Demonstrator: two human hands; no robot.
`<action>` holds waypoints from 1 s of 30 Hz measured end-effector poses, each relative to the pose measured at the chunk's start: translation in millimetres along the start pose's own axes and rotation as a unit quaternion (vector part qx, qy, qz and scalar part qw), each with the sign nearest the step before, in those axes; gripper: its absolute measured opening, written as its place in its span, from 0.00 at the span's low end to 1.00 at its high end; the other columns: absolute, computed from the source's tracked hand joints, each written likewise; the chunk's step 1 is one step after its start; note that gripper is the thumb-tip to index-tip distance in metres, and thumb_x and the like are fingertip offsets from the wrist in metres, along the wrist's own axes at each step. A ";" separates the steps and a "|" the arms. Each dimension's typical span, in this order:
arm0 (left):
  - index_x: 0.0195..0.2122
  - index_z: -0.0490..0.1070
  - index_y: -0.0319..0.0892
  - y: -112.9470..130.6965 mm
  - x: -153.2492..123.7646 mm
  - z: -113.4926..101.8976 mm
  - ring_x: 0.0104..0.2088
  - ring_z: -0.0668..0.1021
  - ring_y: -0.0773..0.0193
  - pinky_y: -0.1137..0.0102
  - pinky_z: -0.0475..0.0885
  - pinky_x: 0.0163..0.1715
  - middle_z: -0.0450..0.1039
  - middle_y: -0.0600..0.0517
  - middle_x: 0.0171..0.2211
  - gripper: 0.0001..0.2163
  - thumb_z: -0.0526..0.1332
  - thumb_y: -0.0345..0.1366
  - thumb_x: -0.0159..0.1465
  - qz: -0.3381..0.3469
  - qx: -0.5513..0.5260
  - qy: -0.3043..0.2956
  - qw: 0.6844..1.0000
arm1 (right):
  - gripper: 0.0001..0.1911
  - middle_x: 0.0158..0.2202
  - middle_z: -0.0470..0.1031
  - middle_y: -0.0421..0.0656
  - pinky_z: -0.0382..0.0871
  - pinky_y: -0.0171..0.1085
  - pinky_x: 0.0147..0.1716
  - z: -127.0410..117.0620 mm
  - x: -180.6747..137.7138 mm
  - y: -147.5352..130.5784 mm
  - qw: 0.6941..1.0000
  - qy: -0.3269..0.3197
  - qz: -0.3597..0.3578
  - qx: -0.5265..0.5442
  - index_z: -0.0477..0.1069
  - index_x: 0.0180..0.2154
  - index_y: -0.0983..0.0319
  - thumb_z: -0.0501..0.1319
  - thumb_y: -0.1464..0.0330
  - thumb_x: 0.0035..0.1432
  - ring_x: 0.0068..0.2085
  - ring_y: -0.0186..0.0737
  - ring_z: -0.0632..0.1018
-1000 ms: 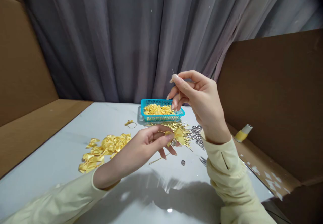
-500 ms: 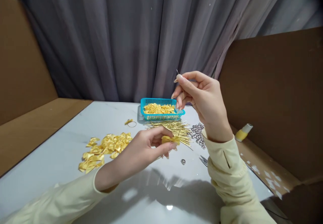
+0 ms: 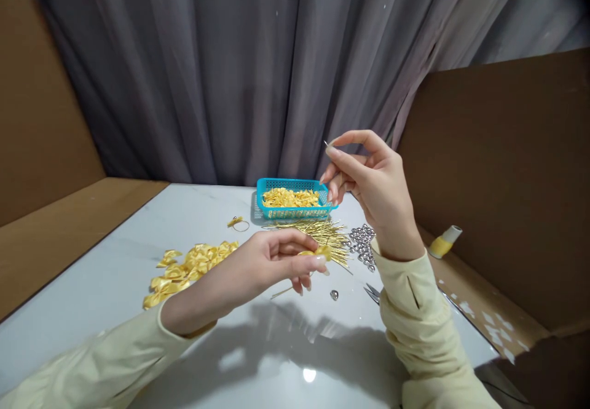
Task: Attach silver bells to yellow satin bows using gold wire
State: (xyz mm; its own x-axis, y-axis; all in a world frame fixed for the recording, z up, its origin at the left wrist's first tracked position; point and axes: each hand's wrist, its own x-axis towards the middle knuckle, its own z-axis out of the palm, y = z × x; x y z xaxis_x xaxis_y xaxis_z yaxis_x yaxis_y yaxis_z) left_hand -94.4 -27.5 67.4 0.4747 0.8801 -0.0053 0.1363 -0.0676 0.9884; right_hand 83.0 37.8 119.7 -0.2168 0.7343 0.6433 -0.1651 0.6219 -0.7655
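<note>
Between the thumb and fingers of my left hand (image 3: pixel 271 261) is a yellow ribbon bow (image 3: pixel 324 252), partly covered by the fingers. A thin gold twist tie (image 3: pixel 281 292) sticks out below that hand. Higher and to the right, my right hand (image 3: pixel 378 194) pinches a needle (image 3: pixel 326 144) between thumb and forefinger, its other fingers loosely curled. Any thread on the needle is too fine to make out. A single silver bead (image 3: pixel 334 295), perhaps a small bell, lies on the table below the left fingertips.
Loose yellow bows (image 3: pixel 198 264) lie at left, near a bow with a wire loop (image 3: pixel 236 221). Behind the hands are gold twist ties (image 3: pixel 329 235), silver beads (image 3: pixel 362 241) and a blue basket (image 3: pixel 297 214) of yellow pieces. Scissors (image 3: pixel 371 294) and a yellow thread spool (image 3: pixel 445 242) are at right.
My right hand has shifted slightly right and the needle tip sits lower. My left hand has turned the bow a little, and the gold twist tie now shows below it.
</note>
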 end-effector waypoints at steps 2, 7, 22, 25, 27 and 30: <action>0.42 0.70 0.42 -0.2 0.2 -1.2 0.28 0.75 0.66 0.68 0.65 0.32 0.77 0.54 0.28 0.16 0.66 0.47 0.60 -0.006 0.018 -0.001 1.000 | 0.04 0.24 0.77 0.35 0.69 0.31 0.15 -0.8 0.0 -0.3 1.000 0.006 0.001 -0.009 0.68 0.36 0.56 0.63 0.69 0.61 0.19 0.31 0.76; 0.43 0.68 0.42 0.1 0.7 -3.3 0.25 0.72 0.68 0.70 0.61 0.27 0.77 0.55 0.28 0.16 0.67 0.45 0.59 -0.021 0.024 0.008 0.999 | 0.05 0.24 0.79 0.36 0.67 0.30 0.13 -5.8 -1.0 -1.0 1.000 0.022 -0.001 0.002 0.69 0.37 0.57 0.65 0.69 0.59 0.19 0.32 0.77; 0.32 0.79 0.42 2.0 1.7 -12.7 0.22 0.72 0.70 0.72 0.70 0.25 0.81 0.51 0.31 0.09 0.67 0.43 0.59 0.025 0.031 -0.009 0.999 | 0.05 0.22 0.79 0.41 0.77 0.36 0.23 -35.3 -20.7 -5.0 0.997 -0.015 0.016 -0.075 0.80 0.28 0.61 0.73 0.68 0.51 0.23 0.36 0.79; 0.35 0.79 0.43 -0.1 2.1 -15.2 0.23 0.74 0.70 0.73 0.71 0.27 0.81 0.52 0.33 0.08 0.67 0.41 0.61 0.015 0.004 -0.025 1.000 | 0.03 0.23 0.79 0.41 0.74 0.35 0.21 -37.8 -24.2 -3.7 0.997 -0.019 0.001 -0.081 0.81 0.30 0.60 0.72 0.68 0.51 0.22 0.34 0.77; 0.36 0.79 0.43 -1.0 1.4 -16.2 0.25 0.76 0.70 0.73 0.72 0.28 0.82 0.52 0.34 0.08 0.66 0.41 0.62 -0.001 -0.025 -0.035 0.999 | 0.02 0.23 0.79 0.41 0.71 0.34 0.18 -38.7 -26.1 -2.0 0.996 -0.018 -0.007 -0.086 0.81 0.30 0.59 0.72 0.69 0.52 0.20 0.33 0.75; 0.39 0.78 0.42 0.7 0.0 -16.0 0.28 0.78 0.70 0.72 0.74 0.33 0.82 0.50 0.36 0.08 0.65 0.41 0.64 -0.042 -0.070 -0.052 0.995 | 0.01 0.22 0.77 0.40 0.66 0.34 0.14 -40.0 -27.7 1.3 0.996 -0.013 -0.010 -0.092 0.82 0.30 0.58 0.72 0.69 0.52 0.18 0.32 0.73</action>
State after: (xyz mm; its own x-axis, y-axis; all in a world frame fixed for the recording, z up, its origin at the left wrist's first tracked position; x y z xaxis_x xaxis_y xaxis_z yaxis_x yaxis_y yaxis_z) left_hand -108.2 -20.0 70.6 0.5553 0.8260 -0.0964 0.0598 0.0759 0.9953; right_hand 127.3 29.2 101.4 -0.2402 0.7152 0.6563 0.0096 0.6778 -0.7351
